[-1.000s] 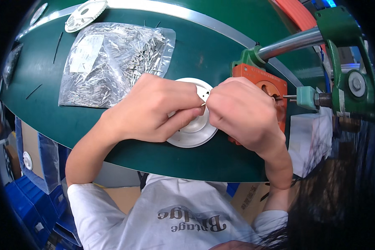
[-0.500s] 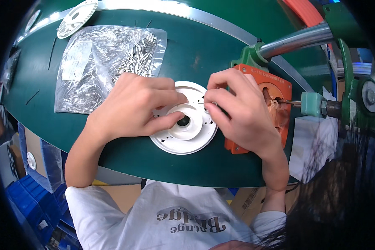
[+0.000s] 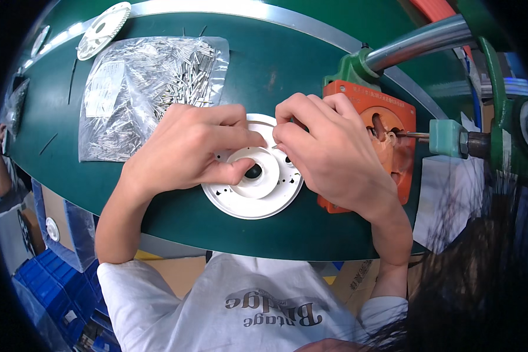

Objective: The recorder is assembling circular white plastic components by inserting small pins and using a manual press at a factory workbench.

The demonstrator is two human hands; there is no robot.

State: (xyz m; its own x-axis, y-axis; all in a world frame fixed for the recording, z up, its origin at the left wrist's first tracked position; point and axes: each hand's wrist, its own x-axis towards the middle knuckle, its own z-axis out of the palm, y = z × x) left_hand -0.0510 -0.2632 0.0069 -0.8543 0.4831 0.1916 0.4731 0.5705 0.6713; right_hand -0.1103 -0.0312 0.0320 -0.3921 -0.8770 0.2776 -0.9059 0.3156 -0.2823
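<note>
A round white plastic disc with a raised hub, a dark centre hole and small holes around it lies on the green table. My left hand grips it from the left, thumb on the hub's rim and fingers bent over the far side. Over the disc's right part is my right hand, thumb and fingertips pinched on what looks like a thin metal pin, mostly covered by the fingers. Beyond my left hand sits a clear plastic bag full of similar short metal pins.
At right stands a green press with an orange fixture block below its pale green tip. White paper lies beside it. Another white disc leans at the far left. Blue bins are below the table's left edge.
My right hand has shifted left, bringing its pinched fingertips closer to the disc's hub. My left hand keeps its grip on the disc. The whole view has shifted slightly.
</note>
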